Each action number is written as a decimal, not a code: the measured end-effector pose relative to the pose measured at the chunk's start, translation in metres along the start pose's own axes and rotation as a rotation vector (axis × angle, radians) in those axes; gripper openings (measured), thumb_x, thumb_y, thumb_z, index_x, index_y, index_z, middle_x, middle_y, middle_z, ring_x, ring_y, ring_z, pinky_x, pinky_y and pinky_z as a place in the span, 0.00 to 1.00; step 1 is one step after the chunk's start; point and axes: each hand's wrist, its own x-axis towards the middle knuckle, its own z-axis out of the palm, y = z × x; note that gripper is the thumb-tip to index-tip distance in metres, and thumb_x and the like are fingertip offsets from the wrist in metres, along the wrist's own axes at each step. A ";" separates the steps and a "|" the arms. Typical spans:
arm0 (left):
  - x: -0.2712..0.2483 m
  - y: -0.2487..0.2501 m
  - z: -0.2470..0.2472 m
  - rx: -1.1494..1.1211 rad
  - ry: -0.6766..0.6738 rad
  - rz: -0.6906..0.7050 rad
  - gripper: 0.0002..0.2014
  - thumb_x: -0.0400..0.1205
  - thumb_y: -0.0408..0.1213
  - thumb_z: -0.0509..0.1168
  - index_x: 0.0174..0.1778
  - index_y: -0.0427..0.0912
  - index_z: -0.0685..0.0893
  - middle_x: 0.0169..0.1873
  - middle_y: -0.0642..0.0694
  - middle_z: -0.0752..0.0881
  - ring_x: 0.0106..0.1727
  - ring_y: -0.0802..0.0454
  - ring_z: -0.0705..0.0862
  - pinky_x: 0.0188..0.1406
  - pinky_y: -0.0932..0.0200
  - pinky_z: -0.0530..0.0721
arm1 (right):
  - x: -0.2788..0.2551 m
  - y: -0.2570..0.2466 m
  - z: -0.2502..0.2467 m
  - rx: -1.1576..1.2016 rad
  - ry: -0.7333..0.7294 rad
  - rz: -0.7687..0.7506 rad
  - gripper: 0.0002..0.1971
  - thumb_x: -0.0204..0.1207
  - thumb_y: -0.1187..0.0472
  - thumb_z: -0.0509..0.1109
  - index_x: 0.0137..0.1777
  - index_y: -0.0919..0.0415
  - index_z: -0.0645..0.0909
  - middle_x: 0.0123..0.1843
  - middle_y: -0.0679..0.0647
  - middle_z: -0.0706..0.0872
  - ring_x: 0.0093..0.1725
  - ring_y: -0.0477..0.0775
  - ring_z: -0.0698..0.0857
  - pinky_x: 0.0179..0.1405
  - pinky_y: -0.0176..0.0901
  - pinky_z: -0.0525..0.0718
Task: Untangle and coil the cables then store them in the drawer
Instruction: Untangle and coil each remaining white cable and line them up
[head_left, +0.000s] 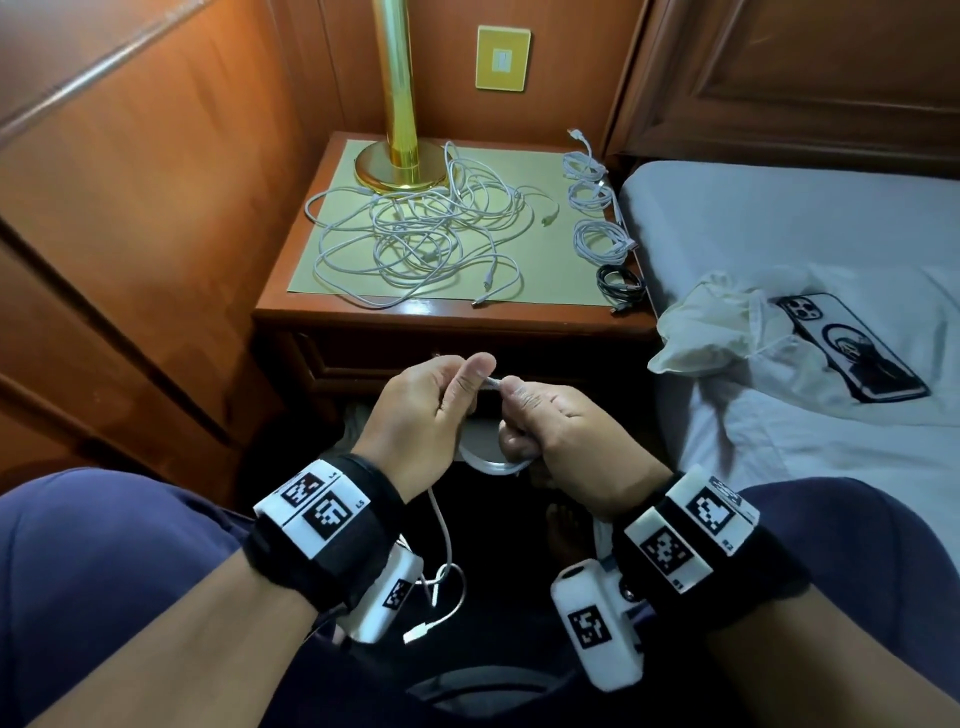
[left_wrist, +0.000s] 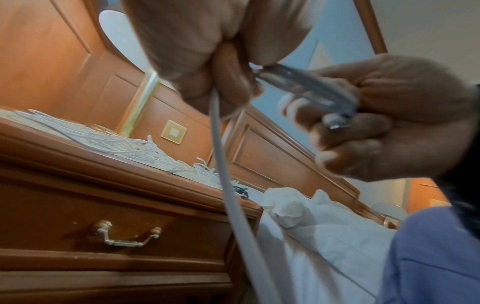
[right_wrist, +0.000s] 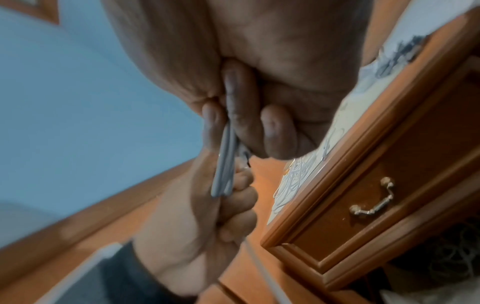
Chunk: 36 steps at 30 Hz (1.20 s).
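Observation:
Both hands hold one white cable (head_left: 491, 464) above my lap, in front of the nightstand. My left hand (head_left: 441, 402) pinches its bundled loops (left_wrist: 306, 84) with thumb and curled fingers. My right hand (head_left: 540, 415) grips the same loops (right_wrist: 224, 162) from the other side. The cable's free end with a plug (head_left: 418, 633) hangs below my left wrist. A tangled heap of white cables (head_left: 415, 234) lies on the nightstand top (head_left: 545, 260). Three coiled white cables (head_left: 589, 195) and a black coil (head_left: 621, 286) sit along its right edge. The drawer (left_wrist: 124, 228) is closed; its metal handle (right_wrist: 371, 205) shows.
A brass lamp base (head_left: 400, 166) stands at the back of the nightstand beside the tangle. The bed (head_left: 779, 218) is on the right, with a crumpled white cloth (head_left: 711, 327) and a phone (head_left: 852, 348) on it. Wood panelling closes the left side.

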 end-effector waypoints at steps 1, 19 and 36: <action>0.002 -0.004 -0.002 -0.025 -0.010 -0.003 0.28 0.85 0.66 0.56 0.30 0.45 0.75 0.23 0.57 0.74 0.27 0.60 0.71 0.32 0.59 0.70 | -0.001 0.000 -0.001 0.073 0.011 0.014 0.22 0.91 0.54 0.52 0.32 0.56 0.65 0.25 0.48 0.68 0.20 0.42 0.61 0.18 0.31 0.60; 0.020 -0.027 -0.067 0.468 0.098 0.185 0.04 0.83 0.38 0.71 0.46 0.42 0.90 0.38 0.50 0.86 0.37 0.54 0.82 0.41 0.75 0.74 | -0.003 -0.016 -0.060 0.532 0.579 -0.026 0.22 0.90 0.48 0.53 0.32 0.51 0.62 0.24 0.45 0.62 0.22 0.47 0.59 0.25 0.41 0.63; -0.014 0.000 -0.007 0.406 -0.181 0.300 0.17 0.84 0.48 0.50 0.55 0.54 0.84 0.50 0.58 0.88 0.51 0.52 0.90 0.44 0.48 0.89 | -0.001 0.004 -0.058 -0.116 0.744 -0.329 0.23 0.90 0.50 0.55 0.30 0.49 0.72 0.26 0.48 0.78 0.22 0.50 0.71 0.27 0.43 0.68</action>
